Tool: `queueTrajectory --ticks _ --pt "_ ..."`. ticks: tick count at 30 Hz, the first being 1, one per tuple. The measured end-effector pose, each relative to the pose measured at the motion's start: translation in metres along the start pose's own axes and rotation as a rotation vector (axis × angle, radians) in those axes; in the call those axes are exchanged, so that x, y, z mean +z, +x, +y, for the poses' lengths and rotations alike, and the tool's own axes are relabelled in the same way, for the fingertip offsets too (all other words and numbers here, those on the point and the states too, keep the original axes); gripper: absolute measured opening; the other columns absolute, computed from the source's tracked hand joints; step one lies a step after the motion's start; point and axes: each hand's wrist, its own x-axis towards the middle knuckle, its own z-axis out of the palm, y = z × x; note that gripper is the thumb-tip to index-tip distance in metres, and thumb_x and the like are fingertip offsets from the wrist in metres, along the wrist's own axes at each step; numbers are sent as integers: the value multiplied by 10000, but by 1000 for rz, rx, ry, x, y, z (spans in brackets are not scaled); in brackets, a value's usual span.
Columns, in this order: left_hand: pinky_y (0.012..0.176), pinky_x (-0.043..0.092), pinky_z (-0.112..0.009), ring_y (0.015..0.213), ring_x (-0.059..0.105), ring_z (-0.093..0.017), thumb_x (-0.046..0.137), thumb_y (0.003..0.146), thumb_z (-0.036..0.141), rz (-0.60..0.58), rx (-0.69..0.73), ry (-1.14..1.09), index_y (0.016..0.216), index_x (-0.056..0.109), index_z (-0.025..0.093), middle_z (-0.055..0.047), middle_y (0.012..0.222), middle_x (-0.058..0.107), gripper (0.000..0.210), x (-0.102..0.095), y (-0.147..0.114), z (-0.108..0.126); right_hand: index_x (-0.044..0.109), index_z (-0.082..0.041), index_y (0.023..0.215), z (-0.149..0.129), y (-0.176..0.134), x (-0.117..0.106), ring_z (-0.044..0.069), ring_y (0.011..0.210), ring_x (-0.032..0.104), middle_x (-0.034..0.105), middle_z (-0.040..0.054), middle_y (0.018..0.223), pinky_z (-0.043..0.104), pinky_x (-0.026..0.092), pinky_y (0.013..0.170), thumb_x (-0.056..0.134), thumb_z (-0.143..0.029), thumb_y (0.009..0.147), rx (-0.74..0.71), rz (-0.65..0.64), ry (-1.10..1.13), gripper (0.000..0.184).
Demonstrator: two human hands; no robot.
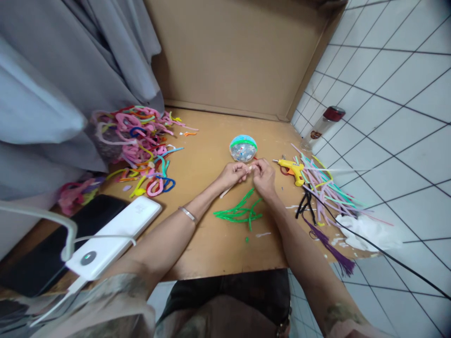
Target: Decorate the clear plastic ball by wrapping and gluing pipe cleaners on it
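My left hand (234, 174) and my right hand (264, 177) meet over the middle of the table, fingers pinched together. Between them runs a pale cream strip (225, 192), perhaps a pipe cleaner; its tail pokes out below my left hand, and its other end is at the fingertips of my right. Just beyond the hands sits a round ball (243, 149), blue on top, with a green band and a clear, speckled lower part. Several cut green pipe cleaners (235, 216) lie nearer to me, between my forearms.
At right are a yellow glue gun (291, 170) with its black cord, loose pastel pipe cleaners (327, 188), a purple tassel (331, 249) and a bottle (322, 126) by the tiled wall. At left, a tangled pipe cleaner heap (137, 136), a white power bank (116, 234) and a black phone-like slab (31, 263).
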Motion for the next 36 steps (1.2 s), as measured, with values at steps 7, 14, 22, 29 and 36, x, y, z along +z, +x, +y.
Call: queueTrajectory --ticks 7,14,22,29,36 --pt "492 317 -212 455 433 -63 702 746 558 13 -12 -13 736 611 156 33 541 548 413 0 -2 1 618 -209 731 12 5 3 158 651 538 613 4 663 308 448 667 658 -469 737 242 -217 475 263" --pt "470 305 -208 448 425 -63 686 761 549 3 -23 68 666 573 162 25 533 556 415 1 -2 -1 493 -229 640 5 2 5 145 632 448 498 -26 627 277 375 629 592 -299 751 99 -108 186 165" --pt "469 308 -201 438 430 -58 723 747 477 36 -49 -45 733 596 159 43 520 547 343 1 -1 1 559 -223 748 10 4 9 147 639 488 517 -23 647 286 415 656 498 -509 824 221 -141 437 303" --pt "468 321 -199 433 434 -54 742 712 516 37 -31 -88 727 600 157 42 525 551 386 1 -1 -1 581 -219 771 4 1 6 179 714 545 602 14 731 313 426 716 503 -341 831 98 -104 204 157" --pt "469 326 -197 433 437 -56 739 725 494 23 -43 -55 703 597 155 38 516 552 367 5 -1 -1 586 -224 755 -1 -3 4 213 807 561 639 49 819 342 422 795 469 -244 836 12 -49 -55 143"
